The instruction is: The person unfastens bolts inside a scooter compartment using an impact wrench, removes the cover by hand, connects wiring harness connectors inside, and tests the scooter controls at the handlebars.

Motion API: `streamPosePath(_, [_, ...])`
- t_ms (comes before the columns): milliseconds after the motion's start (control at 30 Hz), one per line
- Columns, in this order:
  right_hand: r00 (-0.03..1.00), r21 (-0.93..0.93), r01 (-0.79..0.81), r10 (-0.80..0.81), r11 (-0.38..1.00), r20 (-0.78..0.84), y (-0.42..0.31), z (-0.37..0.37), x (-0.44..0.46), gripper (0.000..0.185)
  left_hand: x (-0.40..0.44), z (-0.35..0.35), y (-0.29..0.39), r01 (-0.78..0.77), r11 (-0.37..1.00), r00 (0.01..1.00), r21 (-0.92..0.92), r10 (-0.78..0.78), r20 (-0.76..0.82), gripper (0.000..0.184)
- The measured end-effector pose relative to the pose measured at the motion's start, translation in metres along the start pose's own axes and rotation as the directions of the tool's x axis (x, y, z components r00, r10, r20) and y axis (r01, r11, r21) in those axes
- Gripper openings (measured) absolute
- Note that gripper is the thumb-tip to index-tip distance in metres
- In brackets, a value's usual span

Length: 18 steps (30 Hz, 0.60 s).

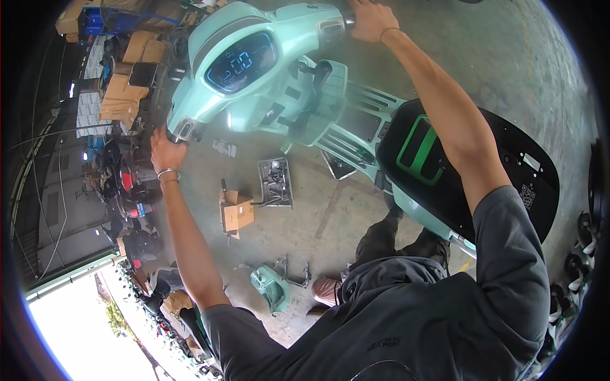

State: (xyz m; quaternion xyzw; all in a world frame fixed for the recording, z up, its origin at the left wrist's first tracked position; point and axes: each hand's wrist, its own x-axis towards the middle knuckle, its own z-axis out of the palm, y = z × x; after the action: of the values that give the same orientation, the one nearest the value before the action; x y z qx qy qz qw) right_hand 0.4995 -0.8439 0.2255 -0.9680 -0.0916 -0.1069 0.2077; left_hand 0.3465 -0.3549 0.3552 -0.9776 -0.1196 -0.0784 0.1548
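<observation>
A mint-green scooter (289,41) stands in front of me, its handlebar running across the top of the view. My left hand (168,151), with a metal bangle at the wrist, is closed around the left handlebar grip (173,134). At the other end, my right hand (373,23) wraps the right grip (350,21); some of its fingers are cut off by the top edge. Between the hands, the dashboard display (241,62) is lit with blue digits. The black seat base (527,184), with a green frame (416,155) on it, lies under my right arm.
On the floor to the left are a cardboard box (237,213), a tray of metal parts (275,182) and a mint-green body panel (270,289). Stacked cartons (122,98) and parked scooters (124,174) line the left side. More wheels (575,263) stand at the right edge.
</observation>
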Motion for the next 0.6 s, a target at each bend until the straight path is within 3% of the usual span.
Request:
streamPosePath(233, [0.999, -0.006, 0.001, -0.001, 1.000, 0.036, 0.0013, -0.0009, -0.0013, 0.070, 0.0044, 0.0024, -0.0053, 0.014, 1.000, 0.999, 0.002, -0.014, 0.052, 0.079])
streamPosePath(300, [0.997, 0.078, 0.032, -0.026, 0.996, -0.078, 0.0018, -0.0020, -0.0058, 0.078, 0.0030, 0.0004, -0.0030, 0.011, 1.000, 0.999, -0.014, -0.011, 0.040, 0.080])
streamPosePath(533, [0.995, 0.072, 0.048, -0.042, 0.996, -0.085, 0.0037, 0.0033, -0.0058, 0.084, 0.0060, 0.0054, -0.0070, -0.028, 0.999, 0.999, 0.024, 0.028, -0.021, 0.082])
streamPosePath(600, [0.988, 0.091, 0.044, -0.029, 0.995, -0.154, 0.0028, 0.0064, -0.0095, 0.082, 0.0065, 0.0057, -0.0080, -0.025, 0.999, 1.000, 0.048, 0.026, -0.009, 0.083])
